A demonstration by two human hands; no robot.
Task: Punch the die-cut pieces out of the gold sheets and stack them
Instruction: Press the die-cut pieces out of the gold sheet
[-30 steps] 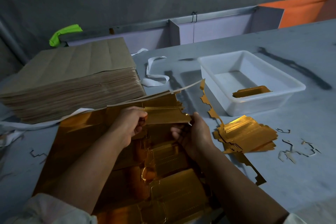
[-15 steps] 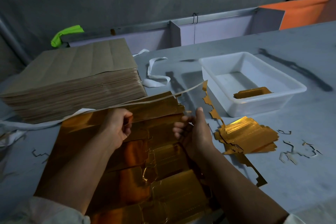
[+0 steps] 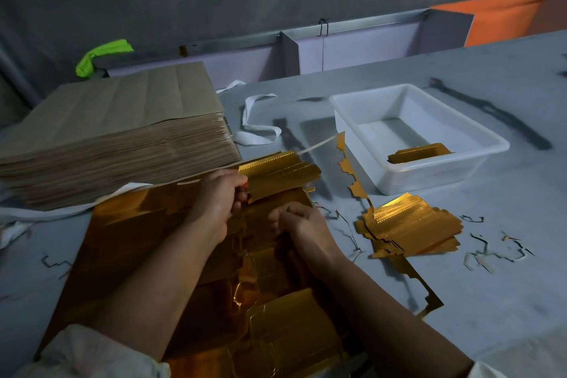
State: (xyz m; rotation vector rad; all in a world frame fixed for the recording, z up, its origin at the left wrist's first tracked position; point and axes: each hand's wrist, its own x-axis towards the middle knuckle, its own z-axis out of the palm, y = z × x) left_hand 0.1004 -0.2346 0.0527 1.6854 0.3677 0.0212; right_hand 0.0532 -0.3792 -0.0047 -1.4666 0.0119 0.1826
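"While the left hand (image 3: 219, 196) pinches the piece (image 3: 276, 175) by its left end, thumb and curled fingers closed on it, is the piece free?"

"Almost, I judge. It is raised over the far edge of the sheet (image 3: 138, 239), which lies near on the table (image 3: 491, 285). Its near edge seems to meet the sheet close to the hands. Whether a tab holds there, I cannot tell."

"And the right hand (image 3: 302, 224)?"

"It sits on the sheet just right of the left hand, with fingers curled under and knuckles up. Whether they pinch the foil or only press it, I cannot tell. It should hold the sheet flat, close to the last joint, so that the pull breaks the tab and not the piece."

"How to pull?"

"Slowly, along the cut line and low to the table. Thin foil creases easily, I think, and the jagged scrap (image 3: 349, 172) on the right may catch it."

"Then where does it go?"

"On the stack (image 3: 411, 227), right of the sheet and just near of the tray (image 3: 429, 176). Match the edges, because the stack looks a little fanned."
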